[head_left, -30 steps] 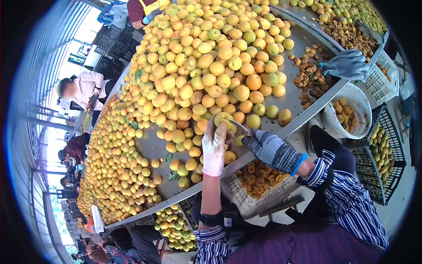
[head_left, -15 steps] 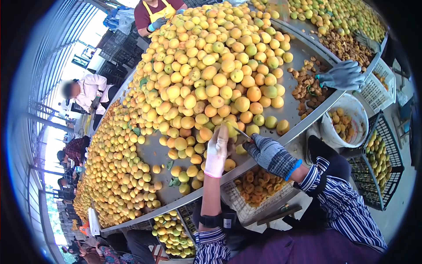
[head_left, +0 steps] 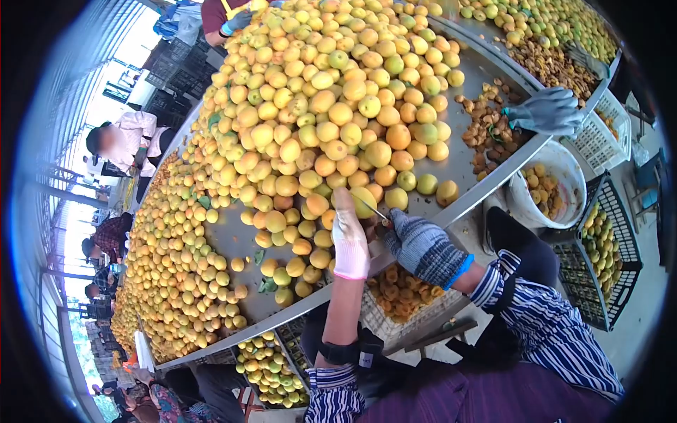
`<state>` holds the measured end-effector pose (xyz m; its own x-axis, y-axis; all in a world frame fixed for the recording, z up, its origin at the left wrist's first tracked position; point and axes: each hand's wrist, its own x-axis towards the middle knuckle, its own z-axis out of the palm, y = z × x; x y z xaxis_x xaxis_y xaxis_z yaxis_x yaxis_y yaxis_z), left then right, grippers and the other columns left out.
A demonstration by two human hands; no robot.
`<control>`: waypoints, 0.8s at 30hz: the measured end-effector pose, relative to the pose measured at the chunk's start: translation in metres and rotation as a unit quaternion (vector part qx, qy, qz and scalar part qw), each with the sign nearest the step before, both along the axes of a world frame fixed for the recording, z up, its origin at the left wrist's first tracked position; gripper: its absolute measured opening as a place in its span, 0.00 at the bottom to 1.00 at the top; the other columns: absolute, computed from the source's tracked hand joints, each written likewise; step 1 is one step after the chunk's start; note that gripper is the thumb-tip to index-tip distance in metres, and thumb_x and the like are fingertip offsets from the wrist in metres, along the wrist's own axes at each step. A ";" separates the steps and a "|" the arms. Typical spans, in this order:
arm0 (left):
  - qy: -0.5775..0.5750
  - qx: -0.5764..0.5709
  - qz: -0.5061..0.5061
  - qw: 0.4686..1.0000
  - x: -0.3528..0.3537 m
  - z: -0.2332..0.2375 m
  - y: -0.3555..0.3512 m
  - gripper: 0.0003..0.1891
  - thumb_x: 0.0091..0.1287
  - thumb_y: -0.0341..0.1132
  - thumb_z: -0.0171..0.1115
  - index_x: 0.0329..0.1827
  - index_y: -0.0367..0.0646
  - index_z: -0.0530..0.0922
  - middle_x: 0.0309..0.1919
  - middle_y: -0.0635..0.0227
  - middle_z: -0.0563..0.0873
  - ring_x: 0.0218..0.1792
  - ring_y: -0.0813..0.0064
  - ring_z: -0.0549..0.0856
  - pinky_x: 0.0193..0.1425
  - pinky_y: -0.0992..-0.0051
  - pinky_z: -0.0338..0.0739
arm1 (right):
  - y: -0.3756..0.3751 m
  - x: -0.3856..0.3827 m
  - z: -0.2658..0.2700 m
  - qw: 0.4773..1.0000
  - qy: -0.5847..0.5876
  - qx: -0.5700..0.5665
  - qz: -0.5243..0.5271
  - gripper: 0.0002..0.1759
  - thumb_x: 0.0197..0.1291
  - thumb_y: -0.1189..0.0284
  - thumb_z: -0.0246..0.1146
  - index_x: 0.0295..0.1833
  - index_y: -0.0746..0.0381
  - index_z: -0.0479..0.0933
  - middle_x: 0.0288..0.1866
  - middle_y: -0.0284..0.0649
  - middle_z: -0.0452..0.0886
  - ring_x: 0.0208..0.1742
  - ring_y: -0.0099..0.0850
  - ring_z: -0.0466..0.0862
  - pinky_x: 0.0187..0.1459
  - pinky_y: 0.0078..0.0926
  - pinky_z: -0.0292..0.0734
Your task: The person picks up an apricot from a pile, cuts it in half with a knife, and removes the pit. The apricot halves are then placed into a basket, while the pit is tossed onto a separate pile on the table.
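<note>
My left hand [head_left: 350, 243], in a white and pink glove, is closed around a yellow apricot [head_left: 363, 201] at the near edge of the metal table. In a grey knitted glove with a blue cuff, my right hand [head_left: 430, 248] grips a small knife [head_left: 380, 213]. The thin blade reaches toward the apricot; whether it has cut in is too small to tell. Just beyond both hands rises a large heap of apricots [head_left: 324, 134]. Below them a pale crate holds apricot halves [head_left: 405, 292].
The table rim [head_left: 486, 185] runs diagonally past my hands. A grey glove [head_left: 546, 111] lies on it beside a pile of pits [head_left: 486, 127]. To the right stand a white bucket [head_left: 580, 185] and a black crate [head_left: 620, 271]. Other people work along the far side.
The view has shifted a little, so the heap and the other people sit farther left. The apricot in my left hand shows more fully, with the knife still beside it.
</note>
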<state>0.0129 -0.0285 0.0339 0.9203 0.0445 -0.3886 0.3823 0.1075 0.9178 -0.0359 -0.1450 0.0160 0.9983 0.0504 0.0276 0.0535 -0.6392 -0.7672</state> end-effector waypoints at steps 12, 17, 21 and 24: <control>-0.064 0.070 -0.114 0.989 -0.005 -0.004 0.020 0.33 0.65 0.67 0.47 0.50 0.43 0.75 0.30 0.78 0.78 0.24 0.90 0.71 0.23 0.89 0.61 | -0.007 0.003 0.011 1.000 -0.014 -0.009 0.005 0.13 0.61 0.65 0.58 0.40 0.66 0.72 0.23 0.51 0.77 0.27 0.49 0.79 0.29 0.45 0.73; 0.037 -0.014 -0.105 0.994 -0.001 -0.015 0.021 0.33 0.64 0.66 0.49 0.47 0.41 0.77 0.29 0.78 0.76 0.24 0.89 0.69 0.23 0.87 0.62 | -0.006 0.005 0.002 0.999 0.012 -0.029 0.044 0.16 0.64 0.63 0.52 0.45 0.67 0.68 0.27 0.53 0.79 0.33 0.49 0.81 0.35 0.44 0.76; -0.009 0.003 -0.055 0.998 -0.003 -0.013 0.010 0.33 0.66 0.65 0.48 0.46 0.37 0.77 0.31 0.75 0.77 0.27 0.86 0.71 0.28 0.86 0.66 | -0.002 0.006 -0.004 0.999 0.033 -0.008 0.035 0.17 0.64 0.63 0.52 0.45 0.68 0.68 0.29 0.54 0.79 0.34 0.50 0.81 0.36 0.44 0.76; -0.077 0.118 -0.087 0.986 0.003 -0.020 0.017 0.34 0.69 0.61 0.46 0.52 0.32 0.75 0.36 0.67 0.80 0.36 0.80 0.76 0.40 0.82 0.71 | 0.001 0.007 0.000 0.999 0.041 0.019 0.023 0.17 0.64 0.63 0.52 0.45 0.67 0.69 0.29 0.54 0.79 0.34 0.50 0.81 0.37 0.45 0.76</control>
